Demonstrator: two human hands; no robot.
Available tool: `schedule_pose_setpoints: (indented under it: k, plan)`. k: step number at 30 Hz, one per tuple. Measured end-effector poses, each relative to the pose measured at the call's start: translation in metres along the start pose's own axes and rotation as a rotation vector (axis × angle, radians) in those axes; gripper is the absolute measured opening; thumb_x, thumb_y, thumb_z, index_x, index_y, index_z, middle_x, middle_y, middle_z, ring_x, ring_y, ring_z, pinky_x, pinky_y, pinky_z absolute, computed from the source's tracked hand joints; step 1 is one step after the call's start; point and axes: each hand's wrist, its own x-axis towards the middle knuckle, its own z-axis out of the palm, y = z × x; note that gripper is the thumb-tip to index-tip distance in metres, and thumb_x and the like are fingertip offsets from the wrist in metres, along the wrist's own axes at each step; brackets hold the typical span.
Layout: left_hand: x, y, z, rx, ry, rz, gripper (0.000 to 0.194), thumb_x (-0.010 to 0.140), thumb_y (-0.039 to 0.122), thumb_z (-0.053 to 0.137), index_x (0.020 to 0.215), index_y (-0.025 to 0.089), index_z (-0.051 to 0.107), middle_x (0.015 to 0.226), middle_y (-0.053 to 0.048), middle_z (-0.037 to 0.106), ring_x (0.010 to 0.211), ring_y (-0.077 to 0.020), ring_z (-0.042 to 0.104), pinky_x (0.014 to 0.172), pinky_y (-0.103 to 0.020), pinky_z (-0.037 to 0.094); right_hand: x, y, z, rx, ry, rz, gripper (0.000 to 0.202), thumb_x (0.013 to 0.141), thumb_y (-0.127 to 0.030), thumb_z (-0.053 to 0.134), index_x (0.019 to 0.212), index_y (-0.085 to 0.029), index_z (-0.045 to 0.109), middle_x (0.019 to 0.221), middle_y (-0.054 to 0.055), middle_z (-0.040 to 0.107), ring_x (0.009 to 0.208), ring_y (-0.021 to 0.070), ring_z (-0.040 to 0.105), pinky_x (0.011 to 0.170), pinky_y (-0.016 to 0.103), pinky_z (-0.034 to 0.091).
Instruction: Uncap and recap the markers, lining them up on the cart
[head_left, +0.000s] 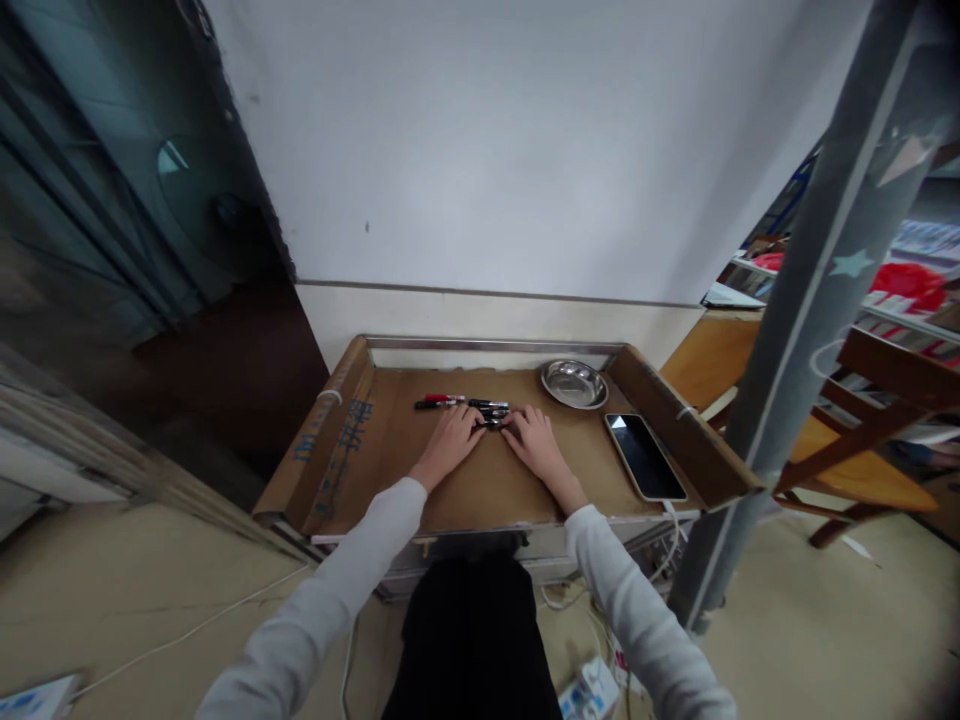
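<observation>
A small group of dark pens (493, 405) lies on the brown cardboard surface (397, 470), with my hands at its near side. My left hand (450, 438) has its fingers closed at the left end of the nearest black pen. At that pen's right end, my right hand (534, 440) pinches with thumb and fingers bent in. My fingertips partly cover the pens, so their exact grip is hard to see. Just left of the group lie a red pen (439, 397) and a black pen (429, 405), apart from my fingers.
A round metal dish (574, 385) sits at the back right. A phone (645, 456) with a white cable lies near the right edge. Cardboard walls (679, 425) line the sides. A grey post (787, 260) and a wooden chair (862, 470) stand to the right.
</observation>
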Motion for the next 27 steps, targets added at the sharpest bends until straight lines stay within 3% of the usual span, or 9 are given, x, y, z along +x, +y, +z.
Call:
schedule_pose_setpoints:
  k: [7, 11, 18, 22, 25, 27]
  plan:
    - [0.000, -0.008, -0.008, -0.004, 0.083, -0.066, 0.019, 0.084, 0.029, 0.049, 0.101, 0.019, 0.050, 0.101, -0.008, 0.055, 0.098, -0.0225, 0.049, 0.088, -0.037, 0.037, -0.001, 0.000, 0.003, -0.001, 0.024, 0.058, 0.022, 0.086, -0.029, 0.045, 0.105, -0.019, 0.053, 0.107, 0.011, 0.053, 0.096, 0.0246, 0.047, 0.080, 0.036, 0.036]
    - [-0.005, -0.030, -0.025, 0.134, 0.185, -0.229, 0.027, 0.085, 0.027, 0.046, 0.110, 0.015, 0.047, 0.108, -0.012, 0.053, 0.100, -0.0252, 0.047, 0.086, -0.039, 0.036, -0.007, -0.002, 0.003, 0.047, 0.053, 0.091, 0.025, 0.086, -0.027, 0.042, 0.108, -0.018, 0.050, 0.108, 0.011, 0.053, 0.097, 0.0239, 0.047, 0.082, 0.036, 0.037]
    - [-0.022, -0.061, -0.039, 0.259, 0.034, -0.198, 0.024, 0.086, 0.032, 0.047, 0.104, 0.017, 0.053, 0.101, -0.010, 0.054, 0.094, -0.0242, 0.047, 0.082, -0.037, 0.036, -0.006, -0.013, 0.005, 0.185, 0.106, 0.125, 0.025, 0.086, -0.023, 0.041, 0.108, -0.017, 0.050, 0.109, 0.011, 0.053, 0.099, 0.0232, 0.047, 0.084, 0.037, 0.038]
    - [-0.031, -0.054, -0.042, 0.178, 0.007, -0.219, 0.023, 0.087, 0.037, 0.046, 0.095, 0.018, 0.056, 0.099, -0.008, 0.055, 0.094, -0.0226, 0.048, 0.083, -0.037, 0.036, 0.001, -0.026, 0.005, 0.388, 0.155, 0.132, 0.022, 0.086, -0.025, 0.042, 0.104, -0.019, 0.052, 0.105, 0.010, 0.054, 0.099, 0.0220, 0.048, 0.088, 0.038, 0.038]
    - [-0.032, -0.034, -0.045, 0.037, 0.013, -0.208, 0.022, 0.090, 0.036, 0.042, 0.096, 0.020, 0.056, 0.099, -0.004, 0.058, 0.096, -0.0200, 0.051, 0.086, -0.037, 0.036, 0.009, -0.038, 0.009, 0.660, 0.181, 0.204, 0.020, 0.085, -0.032, 0.044, 0.100, -0.020, 0.053, 0.103, 0.008, 0.055, 0.097, 0.0190, 0.050, 0.086, 0.035, 0.041]
    - [-0.027, -0.017, -0.045, -0.074, 0.007, -0.136, 0.022, 0.091, 0.035, 0.040, 0.098, 0.022, 0.056, 0.098, -0.003, 0.059, 0.096, -0.0180, 0.053, 0.087, -0.035, 0.038, 0.015, -0.046, 0.013, 0.917, 0.147, 0.307, 0.022, 0.083, -0.038, 0.048, 0.097, -0.021, 0.053, 0.097, 0.005, 0.057, 0.086, 0.0152, 0.054, 0.076, 0.029, 0.045]
